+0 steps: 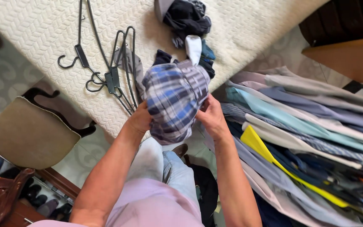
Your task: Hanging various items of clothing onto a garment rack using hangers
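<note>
A cream quilted mattress (240, 25) fills the top of the view. At its right edge, a big slanted stack of shirts (307, 138) looks already folded. Near the mattress's far edge lies a loose heap of dark clothes (188, 19), seemingly unsorted, so I judge the work partly done. Black hangers (114, 71) lie empty near the near edge. Just over that edge, a blue plaid shirt (175, 101) is bunched between both hands: the left hand (139, 120) grips its left side, the right hand (211, 117) its right. The fingertips are hidden in the cloth, and the stack runs out of view.
</note>
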